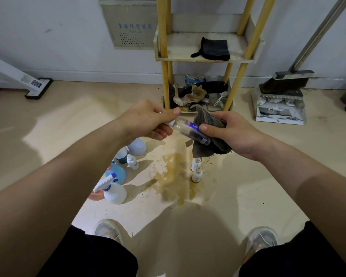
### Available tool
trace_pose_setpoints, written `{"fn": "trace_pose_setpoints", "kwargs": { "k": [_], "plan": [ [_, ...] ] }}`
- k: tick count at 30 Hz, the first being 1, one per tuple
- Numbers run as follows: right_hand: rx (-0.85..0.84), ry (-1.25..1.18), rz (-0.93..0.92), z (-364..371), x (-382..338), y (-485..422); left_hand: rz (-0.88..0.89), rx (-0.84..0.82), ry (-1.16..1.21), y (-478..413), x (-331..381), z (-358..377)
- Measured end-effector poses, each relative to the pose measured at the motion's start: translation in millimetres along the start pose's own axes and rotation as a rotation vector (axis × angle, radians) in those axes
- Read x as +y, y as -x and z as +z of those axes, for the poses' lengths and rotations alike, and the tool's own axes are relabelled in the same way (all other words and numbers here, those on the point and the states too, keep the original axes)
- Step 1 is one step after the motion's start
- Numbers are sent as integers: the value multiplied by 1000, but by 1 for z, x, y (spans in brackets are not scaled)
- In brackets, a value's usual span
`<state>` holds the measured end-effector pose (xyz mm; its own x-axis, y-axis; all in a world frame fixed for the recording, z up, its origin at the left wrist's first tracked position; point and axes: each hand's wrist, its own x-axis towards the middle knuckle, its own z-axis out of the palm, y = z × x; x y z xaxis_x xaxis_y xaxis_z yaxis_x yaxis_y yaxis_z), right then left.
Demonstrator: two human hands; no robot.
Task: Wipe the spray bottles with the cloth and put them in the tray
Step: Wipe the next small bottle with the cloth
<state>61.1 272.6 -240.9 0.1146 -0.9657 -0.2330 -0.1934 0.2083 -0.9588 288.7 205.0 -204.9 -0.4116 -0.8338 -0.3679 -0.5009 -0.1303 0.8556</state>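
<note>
You're mid-wipe: left hand [148, 118] pinches the cap end of the small clear bottle [185, 128], up in the air between your hands; right hand [234, 132] cups the cloth [210, 144] under it, thumb pressing on top. Next, likely, finish rubbing, then reach to the far tray [206, 60].

The grey wall panel [128, 25] carries a row of blue Chinese characters with a smaller blue line beneath, both too blurred to read surely. The spray bottle [185, 128] bears a blue label with small white characters, partly covered by the cloth [208, 120] and not legible. A square code-like sticker [35, 83] sits on the white stand foot [39, 87] at left, and a small dark mark on the front lip of the dustpan [279, 116] cannot be made out.
</note>
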Motion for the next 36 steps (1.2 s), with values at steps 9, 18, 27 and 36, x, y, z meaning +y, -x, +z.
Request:
{"fn": "trace_pose_setpoints", "kwargs": {
  "k": [9, 18, 27, 36],
  "plan": [
    [305, -20, 98, 18, 17, -13, 244, 125, -104, 3, -7, 16],
    [416, 156, 323, 24, 23, -10, 425, 281, -417, 1, -18, 54],
    [369, 664, 103, 24, 11, -4, 355, 274, -477, -7, -23, 45],
    [172, 60, -96, 39, 3, 5, 374, 307, -83, -13, -36, 51]
  ]
}}
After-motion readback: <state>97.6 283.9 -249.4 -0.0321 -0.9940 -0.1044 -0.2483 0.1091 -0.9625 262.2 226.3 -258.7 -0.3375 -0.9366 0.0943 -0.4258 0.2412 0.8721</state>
